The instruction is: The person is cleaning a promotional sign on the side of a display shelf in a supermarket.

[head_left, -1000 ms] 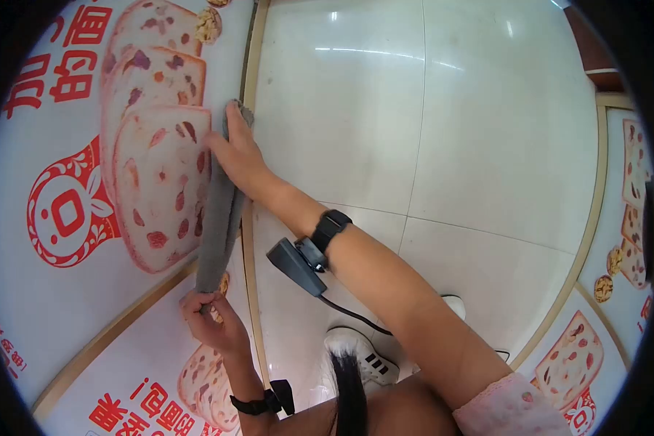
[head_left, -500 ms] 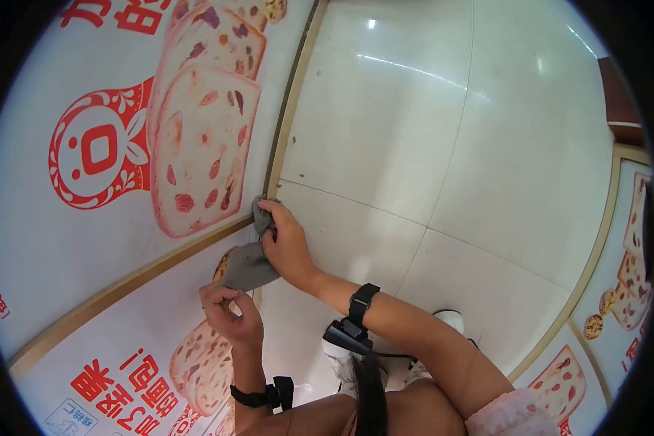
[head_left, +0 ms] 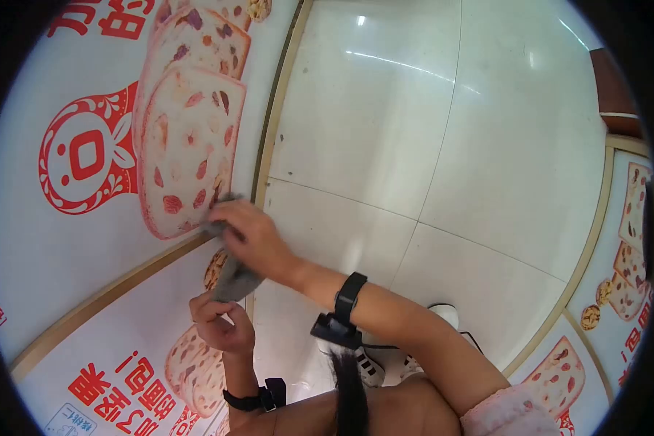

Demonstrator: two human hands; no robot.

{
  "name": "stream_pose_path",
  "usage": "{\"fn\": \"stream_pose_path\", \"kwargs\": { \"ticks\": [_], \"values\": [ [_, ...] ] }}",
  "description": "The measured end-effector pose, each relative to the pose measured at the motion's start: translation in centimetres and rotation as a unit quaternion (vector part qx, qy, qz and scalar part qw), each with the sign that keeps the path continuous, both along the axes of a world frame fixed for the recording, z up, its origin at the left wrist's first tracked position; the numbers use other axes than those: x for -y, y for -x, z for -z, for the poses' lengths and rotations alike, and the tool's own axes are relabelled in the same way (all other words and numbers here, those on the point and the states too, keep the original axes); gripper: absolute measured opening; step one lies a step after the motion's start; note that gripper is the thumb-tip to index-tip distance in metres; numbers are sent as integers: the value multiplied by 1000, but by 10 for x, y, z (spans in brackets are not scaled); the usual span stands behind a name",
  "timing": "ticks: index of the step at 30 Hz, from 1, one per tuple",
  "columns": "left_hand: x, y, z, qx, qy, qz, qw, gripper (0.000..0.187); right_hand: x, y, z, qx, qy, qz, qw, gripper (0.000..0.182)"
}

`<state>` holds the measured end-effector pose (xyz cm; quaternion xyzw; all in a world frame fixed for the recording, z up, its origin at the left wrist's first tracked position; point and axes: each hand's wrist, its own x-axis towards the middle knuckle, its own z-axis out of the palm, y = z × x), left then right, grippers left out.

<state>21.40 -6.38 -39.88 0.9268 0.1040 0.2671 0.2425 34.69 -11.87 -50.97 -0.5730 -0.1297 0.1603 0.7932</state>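
Note:
A grey cloth (head_left: pixel 238 282) stretches between my two hands beside the corner of a printed panel (head_left: pixel 87 254) with a gold-coloured edge trim (head_left: pixel 149 269). My right hand (head_left: pixel 251 236), slightly blurred, is closed on the cloth's upper part, over the trim near the corner. Part of the cloth shows past its fingertips, against the panel's bread picture. Lower and to the left, my left hand (head_left: pixel 224 327) pinches the cloth's other end between thumb and fingers, in front of the lower printed panel (head_left: pixel 134 330).
Pale floor tiles (head_left: pixel 363 145) lie to the right of the panel. Another printed panel (head_left: pixel 559 367) with gold trim stands at the right, with a dark red box-like piece (head_left: pixel 618 91) above it. White shoes (head_left: pixel 443 315) show below my right arm. Black straps (head_left: pixel 350 294) circle both forearms.
My right hand has moved left from the trim's corner along the edge, bringing the cloth's upper part with it. My left hand has shifted slightly down and left, still pinching the cloth.

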Motion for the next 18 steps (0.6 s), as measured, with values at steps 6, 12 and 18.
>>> {"fn": "stream_pose_path", "kwargs": {
  "ticks": [6,12,18],
  "values": [
    [-5,5,10,-16,15,-7,1000,25,-4,2,-15,-19,36,35,999,24],
    [-7,-1,15,0,54,-38,998,25,-16,-51,-74,-6,-84,111,990,21],
    [-10,-4,11,22,86,-40,995,24,-14,-76,13,62,152,158,974,22]
  ]
}}
